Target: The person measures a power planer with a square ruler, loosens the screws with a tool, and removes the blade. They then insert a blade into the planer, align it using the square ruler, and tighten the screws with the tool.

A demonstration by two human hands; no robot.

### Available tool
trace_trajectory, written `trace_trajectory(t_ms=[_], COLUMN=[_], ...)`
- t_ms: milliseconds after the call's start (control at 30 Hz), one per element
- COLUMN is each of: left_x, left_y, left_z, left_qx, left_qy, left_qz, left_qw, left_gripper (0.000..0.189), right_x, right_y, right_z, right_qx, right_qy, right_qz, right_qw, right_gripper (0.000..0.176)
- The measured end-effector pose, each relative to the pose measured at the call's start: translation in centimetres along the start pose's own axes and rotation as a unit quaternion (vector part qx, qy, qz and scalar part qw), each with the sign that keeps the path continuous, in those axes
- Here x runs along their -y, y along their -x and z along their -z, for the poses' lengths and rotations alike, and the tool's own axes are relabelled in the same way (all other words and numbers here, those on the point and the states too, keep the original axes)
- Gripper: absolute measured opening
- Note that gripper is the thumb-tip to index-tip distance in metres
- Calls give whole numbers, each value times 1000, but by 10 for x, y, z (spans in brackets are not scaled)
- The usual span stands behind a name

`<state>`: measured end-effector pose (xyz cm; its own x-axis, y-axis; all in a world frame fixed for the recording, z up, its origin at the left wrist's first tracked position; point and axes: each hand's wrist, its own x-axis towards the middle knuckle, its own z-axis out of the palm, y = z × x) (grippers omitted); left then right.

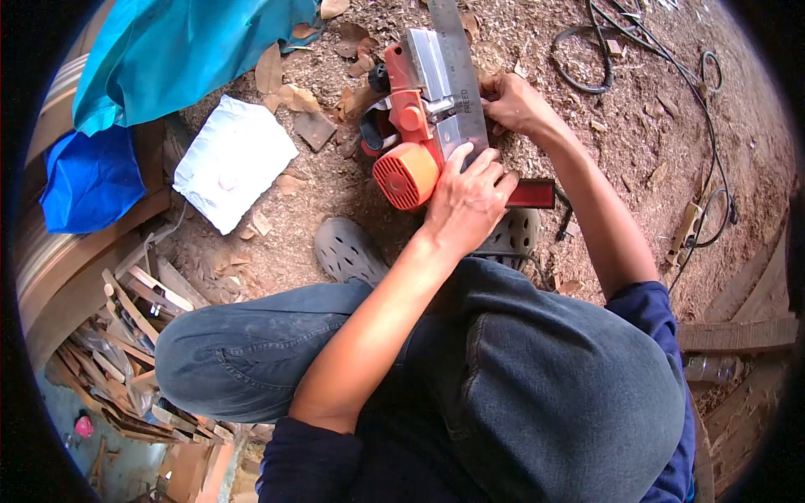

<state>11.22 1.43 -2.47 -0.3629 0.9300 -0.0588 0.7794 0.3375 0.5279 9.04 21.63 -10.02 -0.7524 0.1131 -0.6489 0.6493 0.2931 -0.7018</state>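
An orange electric planer (408,172) lies upturned on the ground between my feet, its metal sole (430,67) showing. A long steel ruler (459,71) rests along that sole, its lower end reaching under my left hand (471,197). That hand is closed over the planer's near end and presses the ruler down; its palm side is hidden. My right hand (513,105) is closed at the ruler's right edge, with thumb and fingers pinched together there. A dark red bar-like piece (532,194) sticks out to the right of my left hand.
Wood shavings and dry leaves cover the ground. Black cable (713,142) curls at the right. White paper (233,163), a blue bag (92,180) and teal cloth (193,50) lie left. Wood offcuts (126,335) are heaped at lower left. A wooden-handled tool (686,230) lies right.
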Motion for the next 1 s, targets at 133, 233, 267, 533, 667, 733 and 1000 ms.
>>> trace_trajectory(t_ms=[133,233,267,533,667,733,1000], left_x=[-2,-3,-3,-5,-5,-5,-10], left_y=[1,1,1,5,5,4,4], left_z=[1,1,1,-2,-2,0,14], left_qx=[4,6,5,5,0,-7,-9], left_qy=[1,4,3,10,10,9,23], left_qz=[6,7,7,5,5,4,5], left_qw=[1000,1000,1000,1000,1000,1000,1000], left_gripper=[53,53,53,54,54,54,55], right_x=[2,-3,-4,4,-4,-1,16], right_y=[2,-1,-1,2,-4,-2,13], right_z=[1,-2,-2,1,0,0,4], right_qx=[21,-28,-28,-12,-4,5,-2], right_qy=[-51,-10,-10,32,-5,-18,-53], right_qz=[-25,-9,-8,-4,26,-6,-23], right_qw=[998,1000,1000,999,1000,1000,998], right_gripper=[25,30,30,29,27,25,21])
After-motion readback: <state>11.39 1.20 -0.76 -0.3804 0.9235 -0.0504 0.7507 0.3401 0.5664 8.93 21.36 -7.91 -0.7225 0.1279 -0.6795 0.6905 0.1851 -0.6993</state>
